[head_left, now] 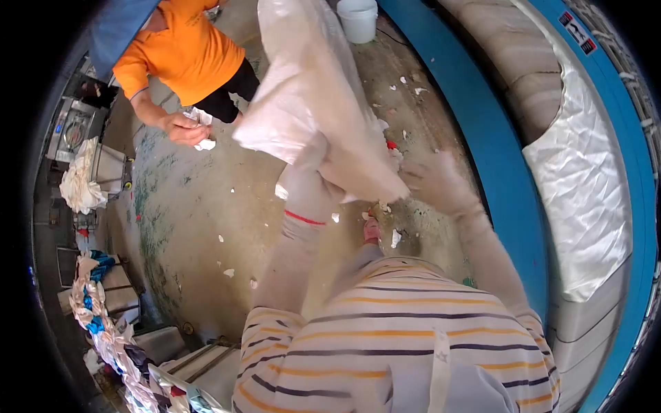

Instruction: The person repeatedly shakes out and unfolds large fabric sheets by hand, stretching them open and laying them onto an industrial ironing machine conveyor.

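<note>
A large white cloth (310, 89), perhaps a sheet, hangs in folds in front of me, its lower corner blurred by motion. My left hand (310, 168), in a pale glove with a red band at the cuff, is closed on the cloth's lower left edge. Cloth hides part of its fingers. To the right of the lower corner is my right hand (441, 182), smeared by motion. Its fingers look stretched toward the cloth, with nothing visible in them.
Along the right runs a blue machine (475, 117) with padded rollers and a white satiny cloth (585, 186) over them. A person in an orange shirt (189, 48) holds something white at left. Cloth piles (86, 179), a white bucket (358, 19) and floor scraps surround me.
</note>
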The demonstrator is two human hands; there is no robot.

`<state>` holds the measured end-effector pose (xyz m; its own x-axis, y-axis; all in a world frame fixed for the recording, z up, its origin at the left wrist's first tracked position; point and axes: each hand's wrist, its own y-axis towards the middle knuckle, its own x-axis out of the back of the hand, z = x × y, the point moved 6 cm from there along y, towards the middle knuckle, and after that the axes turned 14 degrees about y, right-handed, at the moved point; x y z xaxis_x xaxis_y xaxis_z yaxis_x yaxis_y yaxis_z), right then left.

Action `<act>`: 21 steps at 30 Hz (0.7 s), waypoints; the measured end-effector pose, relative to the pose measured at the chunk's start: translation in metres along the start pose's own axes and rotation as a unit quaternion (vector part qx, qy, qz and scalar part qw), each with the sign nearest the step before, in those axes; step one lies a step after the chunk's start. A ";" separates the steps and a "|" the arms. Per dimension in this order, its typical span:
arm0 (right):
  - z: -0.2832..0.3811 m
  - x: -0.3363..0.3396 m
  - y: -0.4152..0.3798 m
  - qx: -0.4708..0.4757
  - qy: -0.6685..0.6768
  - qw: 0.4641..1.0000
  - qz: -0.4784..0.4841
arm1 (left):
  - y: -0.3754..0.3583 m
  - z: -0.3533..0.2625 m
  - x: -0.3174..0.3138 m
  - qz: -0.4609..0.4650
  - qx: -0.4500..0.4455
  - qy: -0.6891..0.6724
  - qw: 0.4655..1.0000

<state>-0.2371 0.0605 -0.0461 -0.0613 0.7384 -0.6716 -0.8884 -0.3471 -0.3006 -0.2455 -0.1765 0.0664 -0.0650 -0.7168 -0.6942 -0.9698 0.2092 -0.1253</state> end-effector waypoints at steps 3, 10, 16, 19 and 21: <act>-0.033 -0.027 0.012 -0.030 0.050 0.998 0.017 | -0.014 0.037 -0.015 -0.045 -0.004 0.040 0.998; 0.001 0.050 -0.063 0.066 -0.220 0.973 -0.032 | -0.080 0.094 0.002 0.000 -0.069 0.703 0.708; -0.017 0.046 -0.137 0.104 -0.276 0.955 -0.030 | -0.153 0.196 -0.062 -0.124 -0.177 0.800 0.559; -0.041 0.003 -0.178 0.011 -0.258 0.966 -0.003 | -0.147 0.233 -0.087 -0.061 -0.164 0.746 0.643; -0.012 -0.031 -0.221 -0.062 -0.190 0.979 -0.031 | -0.144 0.252 -0.054 -0.067 -0.104 0.689 0.714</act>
<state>-0.0333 0.1077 0.0332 -0.1944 0.9138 -0.3566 -0.8354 -0.3448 -0.4281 -0.0437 -0.0003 -0.0563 0.0006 -0.7243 0.6895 -0.9935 0.0778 0.0826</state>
